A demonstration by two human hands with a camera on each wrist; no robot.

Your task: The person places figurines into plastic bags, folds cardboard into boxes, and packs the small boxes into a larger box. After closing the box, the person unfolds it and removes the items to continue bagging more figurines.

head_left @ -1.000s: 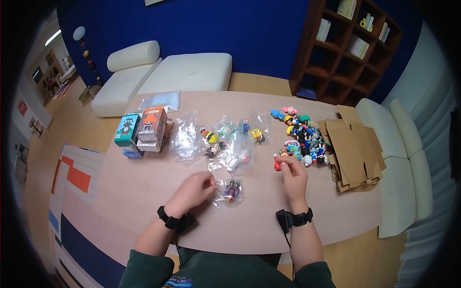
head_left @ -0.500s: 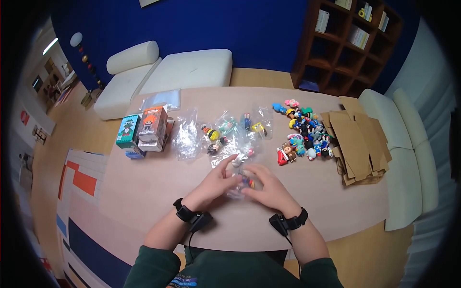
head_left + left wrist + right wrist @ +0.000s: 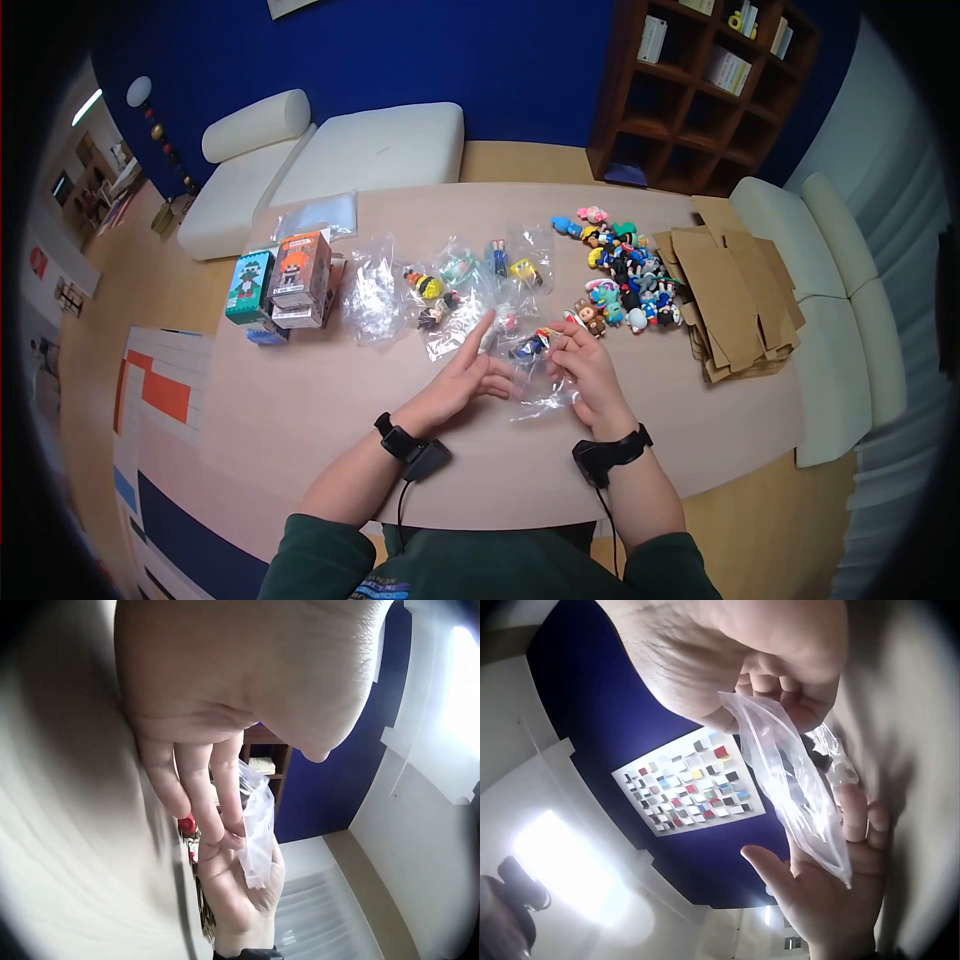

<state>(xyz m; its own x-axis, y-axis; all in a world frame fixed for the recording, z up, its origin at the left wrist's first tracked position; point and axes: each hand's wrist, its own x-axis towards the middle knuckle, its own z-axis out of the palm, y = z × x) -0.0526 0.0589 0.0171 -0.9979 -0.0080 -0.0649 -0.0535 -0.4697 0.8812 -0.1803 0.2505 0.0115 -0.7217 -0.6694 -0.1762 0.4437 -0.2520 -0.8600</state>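
Observation:
My right hand (image 3: 590,378) pinches a clear plastic bag (image 3: 548,398) over the near middle of the table. A small dark blue figurine (image 3: 528,346) with a touch of red and yellow shows at the bag's far end. In the right wrist view the bag (image 3: 795,787) hangs with its edge spread from my curled fingers. My left hand (image 3: 455,388) is beside the bag's left side, thumb raised and fingers loosely extended towards it. From the left wrist, those fingertips (image 3: 212,825) overlap the bag and the right hand (image 3: 229,896) behind.
Several bagged figurines (image 3: 425,287) lie just beyond my hands, beside crumpled clear bags (image 3: 375,295). Small boxes (image 3: 300,270) are stacked at the left, with flat plastic sleeves (image 3: 325,215) behind. Loose figurines (image 3: 630,270) crowd the right, next to flattened cardboard (image 3: 735,300).
My hands came together at the bagged figurine from either side. The bag has gone from lying on the table to my right hand's grip, and my left hand has opened out beside it.

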